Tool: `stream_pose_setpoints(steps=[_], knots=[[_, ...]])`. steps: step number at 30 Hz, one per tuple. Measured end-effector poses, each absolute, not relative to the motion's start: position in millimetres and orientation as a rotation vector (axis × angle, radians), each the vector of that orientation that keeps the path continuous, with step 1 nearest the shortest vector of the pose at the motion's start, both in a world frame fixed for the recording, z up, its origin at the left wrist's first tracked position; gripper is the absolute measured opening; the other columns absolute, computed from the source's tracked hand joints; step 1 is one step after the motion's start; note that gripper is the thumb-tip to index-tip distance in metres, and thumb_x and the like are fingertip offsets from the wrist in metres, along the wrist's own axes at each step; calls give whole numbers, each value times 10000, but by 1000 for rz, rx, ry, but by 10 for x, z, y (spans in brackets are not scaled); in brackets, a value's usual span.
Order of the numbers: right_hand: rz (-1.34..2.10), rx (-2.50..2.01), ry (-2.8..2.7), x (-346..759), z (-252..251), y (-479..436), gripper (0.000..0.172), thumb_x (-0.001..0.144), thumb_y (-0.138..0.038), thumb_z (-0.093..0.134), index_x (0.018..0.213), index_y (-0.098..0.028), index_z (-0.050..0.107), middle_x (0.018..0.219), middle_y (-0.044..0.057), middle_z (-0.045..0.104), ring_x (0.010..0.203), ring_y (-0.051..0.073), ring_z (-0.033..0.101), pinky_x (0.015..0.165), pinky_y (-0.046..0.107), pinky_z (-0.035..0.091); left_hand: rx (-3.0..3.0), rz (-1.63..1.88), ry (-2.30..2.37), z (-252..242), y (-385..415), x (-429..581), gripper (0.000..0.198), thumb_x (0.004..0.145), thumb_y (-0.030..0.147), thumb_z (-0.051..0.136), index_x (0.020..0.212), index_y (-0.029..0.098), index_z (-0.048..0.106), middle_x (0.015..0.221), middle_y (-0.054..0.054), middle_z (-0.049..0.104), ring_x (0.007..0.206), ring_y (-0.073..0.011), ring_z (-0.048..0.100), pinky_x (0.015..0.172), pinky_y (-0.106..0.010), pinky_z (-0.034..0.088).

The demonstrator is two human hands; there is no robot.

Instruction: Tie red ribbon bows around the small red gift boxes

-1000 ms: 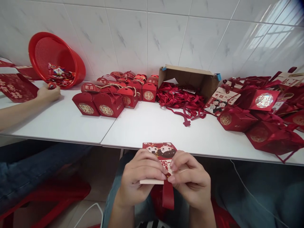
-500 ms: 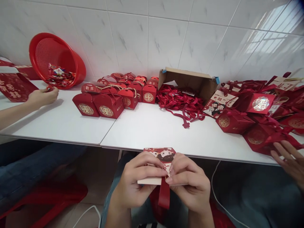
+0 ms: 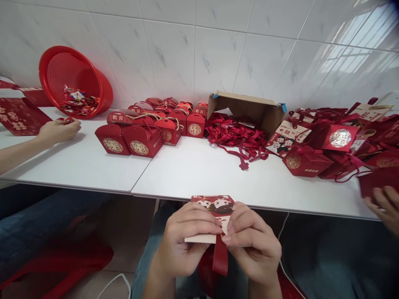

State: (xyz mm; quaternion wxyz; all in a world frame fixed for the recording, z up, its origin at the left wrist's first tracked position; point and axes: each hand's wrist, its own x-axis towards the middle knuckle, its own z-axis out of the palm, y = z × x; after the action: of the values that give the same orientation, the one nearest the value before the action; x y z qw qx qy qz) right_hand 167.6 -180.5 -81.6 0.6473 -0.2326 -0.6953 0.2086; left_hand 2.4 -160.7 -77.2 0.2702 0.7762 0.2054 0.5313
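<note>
Between my hands, over my lap and just below the table edge, is a red and cream paper gift box (image 3: 215,204) printed with cartoon faces. My left hand (image 3: 187,236) is closed on its left side, fingers across the cream flap. Closed on the right side, my right hand (image 3: 254,238) pinches near the top of a dark red ribbon (image 3: 220,257). The ribbon hangs down from the flap in a loop. Where exactly the ribbon passes through the box is hidden by my fingertips.
Red gift boxes (image 3: 141,141) stand in rows against the wall. A tipped red basket (image 3: 106,89) holds wrapped sweets. Dark red ribbons (image 3: 233,131) spill from a cardboard box (image 3: 271,114). Ribboned boxes (image 3: 307,162) are piled right. Co-workers' hands show at left (image 3: 64,131) and right (image 3: 386,205).
My hands and the box have shifted slightly right and down, keeping their grip. The right co-worker's hand has pulled a red box toward the table's right front edge.
</note>
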Motion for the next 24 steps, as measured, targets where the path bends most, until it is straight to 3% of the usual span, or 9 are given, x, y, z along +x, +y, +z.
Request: stream_pose_setpoints(steps=[6, 9, 11, 14, 17, 19, 21, 24], knots=[[489, -538, -1584, 1684, -798, -1807, 236, 763, -58, 620, 882, -245, 702, 664, 9, 536, 639, 150, 537, 571, 326, 438, 2119, 1431, 567, -790, -1603, 21, 199, 758, 110, 619, 908, 223, 685, 802, -58, 706, 776, -195, 632, 746, -356, 511], [500, -711, -1669, 1755, -782, -1790, 130, 743, -154, 693, 843, -236, 700, 714, 20, 545, 702, 166, 535, 612, 329, 437, 2149, 1413, 560, -782, -1603, -41, 219, 760, 100, 615, 935, 219, 670, 819, -63, 697, 809, -206, 625, 774, -377, 501], [485, -859, -1727, 1829, -771, -1784, 170, 690, -226, 752, 853, -236, 702, 761, 25, 539, 728, 170, 529, 616, 316, 436, 2146, 1409, 547, -768, -1620, -85, 240, 754, 83, 616, 952, 212, 661, 826, -70, 689, 819, -213, 617, 763, -382, 498], [600, -926, -1769, 1924, -749, -1803, 224, 678, -252, 759, 895, -235, 707, 774, 23, 533, 683, 148, 528, 565, 273, 431, 2093, 1375, 530, -758, -1650, -108, 219, 752, 73, 615, 930, 195, 656, 814, -74, 669, 801, -209, 605, 718, -359, 499], [710, -917, -1717, 1976, -745, -1829, 123, 734, -230, 703, 855, -214, 716, 726, 19, 553, 606, 122, 518, 500, 243, 403, 2001, 1380, 619, -785, -1653, -68, 223, 747, 153, 642, 966, 192, 634, 873, -82, 639, 866, -226, 592, 747, -354, 496], [689, -1000, -1545, 2021, -781, -1828, 51, 752, -231, 681, 771, -191, 708, 700, 19, 567, 593, 123, 527, 487, 244, 400, 1888, 1506, 756, -819, -1634, -32, 372, 736, 223, 662, 1099, 200, 581, 1014, -103, 598, 984, -254, 556, 827, -374, 475], [586, -1092, -1210, 2110, -855, -1810, 84, 756, -252, 678, 714, -180, 678, 660, 11, 574, 556, 126, 536, 458, 251, 399, 1750, 1654, 854, -849, -1603, -12, 491, 750, 247, 647, 1217, 220, 499, 1138, -111, 535, 1064, -264, 518, 883, -384, 447], [337, -1069, -737, 2323, -984, -1773, 158, 765, -353, 667, 777, -196, 658, 614, 20, 595, 460, 140, 525, 374, 278, 377, 1618, 1746, 902, -867, -1551, -16, 483, 788, 208, 600, 1248, 252, 459, 1171, -88, 513, 1053, -232, 527, 888, -357, 437]])
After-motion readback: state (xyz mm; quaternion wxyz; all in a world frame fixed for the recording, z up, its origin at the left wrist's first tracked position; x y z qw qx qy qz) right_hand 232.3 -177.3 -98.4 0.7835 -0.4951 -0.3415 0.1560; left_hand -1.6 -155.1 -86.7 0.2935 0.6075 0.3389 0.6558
